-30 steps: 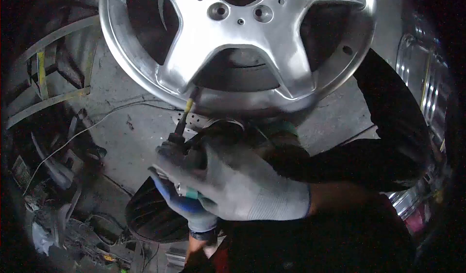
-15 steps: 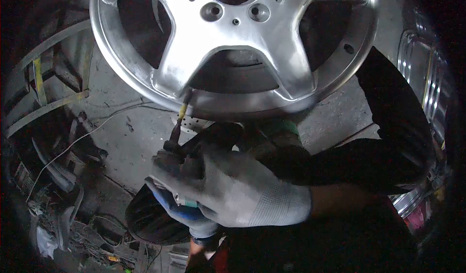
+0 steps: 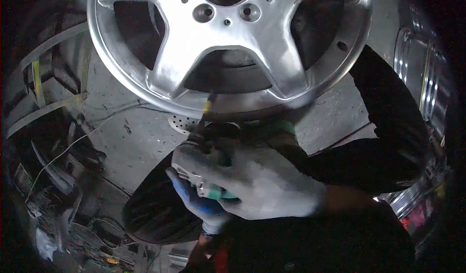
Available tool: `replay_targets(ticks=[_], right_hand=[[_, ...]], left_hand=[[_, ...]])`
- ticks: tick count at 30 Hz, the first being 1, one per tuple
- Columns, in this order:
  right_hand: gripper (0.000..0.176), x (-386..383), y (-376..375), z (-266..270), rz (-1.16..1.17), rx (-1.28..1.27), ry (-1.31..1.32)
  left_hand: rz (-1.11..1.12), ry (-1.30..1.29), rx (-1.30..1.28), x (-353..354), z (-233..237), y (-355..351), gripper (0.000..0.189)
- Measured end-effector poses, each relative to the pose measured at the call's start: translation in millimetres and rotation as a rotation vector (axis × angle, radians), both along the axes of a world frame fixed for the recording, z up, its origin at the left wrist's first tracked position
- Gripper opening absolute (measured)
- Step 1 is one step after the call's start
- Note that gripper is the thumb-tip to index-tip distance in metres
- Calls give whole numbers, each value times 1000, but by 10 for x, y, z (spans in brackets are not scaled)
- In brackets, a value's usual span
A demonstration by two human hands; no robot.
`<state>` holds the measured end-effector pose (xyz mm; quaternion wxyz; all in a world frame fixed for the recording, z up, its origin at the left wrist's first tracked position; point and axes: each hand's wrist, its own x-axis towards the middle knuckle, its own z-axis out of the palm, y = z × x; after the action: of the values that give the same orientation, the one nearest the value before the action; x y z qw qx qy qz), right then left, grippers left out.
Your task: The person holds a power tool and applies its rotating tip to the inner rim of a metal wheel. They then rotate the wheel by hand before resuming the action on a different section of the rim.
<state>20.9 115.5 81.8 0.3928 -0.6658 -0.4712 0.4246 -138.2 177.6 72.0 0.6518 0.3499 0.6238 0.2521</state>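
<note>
A silver wheel rim with broad spokes fills the upper middle. Just below its bottom edge, my gloved right hand is wrapped round a power tool with a green part. Beneath it my left hand, in a grey and blue glove, cups the same tool from the lower left. The tool's thin shaft, with a yellow band, points up at the lower lip of the rim. Its tip is blurred, so contact with the rim cannot be made out.
On the left stands a metal frame above dark parts. A thin cable runs over the grey floor. More shiny rims line the right edge. A perforated white piece shows under the rim.
Both hands and the tool have moved to the right along the rim's lower edge. The rim appears slightly further left in view.
</note>
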Motion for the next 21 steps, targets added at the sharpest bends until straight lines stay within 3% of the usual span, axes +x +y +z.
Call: replay_targets(ticks=[1,3,5,6,8,12,14,15,17,19,21], right_hand=[[88,38,-27,19,51,-67,42],[90,62,-23,16,107,-131,82],[93,43,26,-28,15,-3,60],[93,21,64,-73,17,1,63],[94,-30,132,-153,-24,143,91],[94,5,122,-148,60,16,125],[94,17,45,-213,-29,146,146],[94,51,18,-200,-28,143,146],[95,130,-6,-143,-24,104,114],[95,157,22,-131,9,74,96],[95,138,66,-154,33,47,77]], left_hand=[[-4,-61,-30,20,1,-29,58],[-8,57,-16,88,19,-43,58],[242,-467,-298,72,17,71,58],[243,-464,-294,122,33,95,58],[220,-30,-75,226,91,140,60],[139,24,-1,203,81,162,62],[149,-473,-278,192,89,156,64],[152,-472,-280,208,78,126,64],[72,-22,-152,241,45,34,64],[-11,-7,-94,188,29,57,65],[202,-614,-352,215,34,156,66]])
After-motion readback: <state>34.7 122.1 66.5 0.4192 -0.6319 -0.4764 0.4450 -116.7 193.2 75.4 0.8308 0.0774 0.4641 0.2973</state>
